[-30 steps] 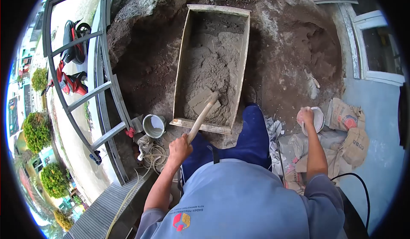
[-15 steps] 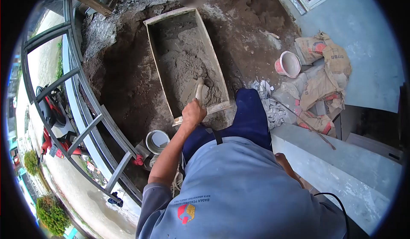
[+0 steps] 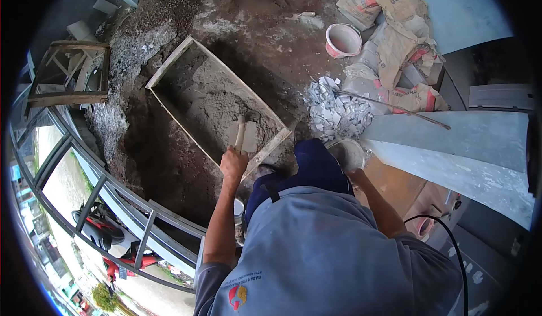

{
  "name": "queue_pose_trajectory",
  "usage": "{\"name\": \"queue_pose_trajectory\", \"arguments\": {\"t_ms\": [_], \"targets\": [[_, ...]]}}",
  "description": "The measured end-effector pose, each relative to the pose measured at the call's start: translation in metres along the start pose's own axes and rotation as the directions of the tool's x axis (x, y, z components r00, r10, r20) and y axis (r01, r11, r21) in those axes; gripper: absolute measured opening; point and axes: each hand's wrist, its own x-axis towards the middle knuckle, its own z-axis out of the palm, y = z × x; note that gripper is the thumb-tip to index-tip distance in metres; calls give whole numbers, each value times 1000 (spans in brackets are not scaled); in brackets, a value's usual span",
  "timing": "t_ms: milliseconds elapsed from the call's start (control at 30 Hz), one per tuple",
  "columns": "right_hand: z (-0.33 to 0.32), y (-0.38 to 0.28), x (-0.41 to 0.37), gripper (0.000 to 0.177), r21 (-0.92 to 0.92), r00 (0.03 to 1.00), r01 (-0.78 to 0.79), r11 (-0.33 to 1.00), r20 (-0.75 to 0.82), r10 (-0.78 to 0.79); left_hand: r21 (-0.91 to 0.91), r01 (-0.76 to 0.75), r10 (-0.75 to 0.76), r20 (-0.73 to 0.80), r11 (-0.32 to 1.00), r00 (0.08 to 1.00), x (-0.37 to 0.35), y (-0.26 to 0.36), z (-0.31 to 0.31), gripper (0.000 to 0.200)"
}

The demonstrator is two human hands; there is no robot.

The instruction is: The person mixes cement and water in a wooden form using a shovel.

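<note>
Dusty dirt ground beside a grey metal railing point(image 3: 113, 203) carries a long rectangular wooden trough point(image 3: 169, 62) half full of lumpy grey wet mortar point(image 3: 209, 107). Left hand point(image 3: 234, 163) is at the trough's near end, fingers curled tight around the pale wooden handle of a mortar-caked flat-bladed hoe point(image 3: 241, 132), its blade resting in the mortar at that end. Right hand point(image 3: 353, 168) is just right of the trough's near corner against a round cement-crusted grey bowl point(image 3: 343, 152), finger spread impossible to tell; white tile shards point(image 3: 333, 110), pink-white bucket point(image 3: 342, 39) and tan cement sacks point(image 3: 395, 39) lie farther right of the trough.
</note>
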Motion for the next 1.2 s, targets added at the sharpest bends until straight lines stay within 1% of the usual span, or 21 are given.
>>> {"name": "queue_pose_trajectory", "arguments": {"t_ms": [100, 200, 233, 267, 333, 367, 467, 567, 667, 700, 733, 800, 867, 900, 933, 1000, 1033, 1100, 1167, 1200], "targets": [[-11, 11, 46, 30, 193, 992, -122, 974, 38, 117, 77, -44, 46, -27, 996, 999, 6, -4, 9, 46], [-27, 16, 98, 30, 352, 991, -133, 927, 71, 115, 123, -90, 98, -61, 988, 993, 7, 4, 10, 50], [-34, 4, 101, 30, 335, 992, -124, 934, 76, 105, 144, -78, 79, -2, 987, 997, 6, 11, 5, 52], [-44, -11, 99, 30, 318, 993, -110, 942, 76, 90, 162, -78, 79, 3, 984, 997, 7, 13, 3, 52], [-60, -27, 98, 31, 346, 999, 6, 938, 31, -18, 184, -82, 82, 7, 980, 997, 8, 22, 0, 52], [-69, -36, 99, 31, 359, 997, 69, 931, -1, -73, 178, -51, 45, 37, 983, 998, 8, 29, -4, 54], [-84, -37, 85, 32, 443, 987, 151, 884, -118, -109, 177, -75, 71, 30, 981, 997, 8, 28, -1, 57], [-77, 1, 82, 30, 536, 981, 122, 835, -192, -20, 202, -156, 148, 57, 967, 987, 8, 18, -4, 59], [-49, 57, 58, 33, 614, 980, 50, 788, -184, 81, 189, -280, 288, -16, 941, 957, 6, -1, -13, 57], [-34, 76, 46, 35, 629, 976, 37, 776, -190, 107, 166, -323, 334, -48, 932, 941, 0, -5, -21, 57], [-16, 94, 33, 36, 643, 972, 23, 766, -193, 133, 121, -398, 409, -91, 909, 908, -1, -14, -29, 59], [13, 120, 8, 38, 652, 966, -27, 758, -179, 188, 145, -455, 472, -120, 879, 873, -1, -31, -45, 61], [41, 144, -20, 39, 647, 958, -103, 755, -141, 251, 84, -492, 499, -139, 867, 856, 4, -52, -53, 60], [56, 158, -30, 41, 667, 954, -84, 741, -161, 254, 44, -494, 495, -132, 868, 859, 6, -62, -55, 59], [68, 170, -44, 42, 683, 951, -80, 727, -167, 261, 75, -471, 476, -88, 879, 875, 16, -78, -53, 62], [86, 185, -67, 43, 708, 948, -63, 704, -179, 265, 146, -440, 454, -80, 886, 888, 23, -103, -53, 61], [93, 193, -71, 43, 724, 942, -71, 686, -177, 284, 136, -407, 417, -54, 903, 908, 30, -118, -52, 61], [106, 211, -69, 42, 752, 934, -86, 654, -167, 315, 132, -342, 347, -13, 930, 938, 45, -155, -42, 60], [111, 218, -62, 41, 763, 936, -70, 643, -174, 307, 153, -303, 305, 12, 941, 952, 55, -198, -27, 59], [111, 220, -59, 40, 768, 936, -63, 637, -177, 305, 156, -261, 255, 60, 953, 965, 51, -212, -22, 58]]}}
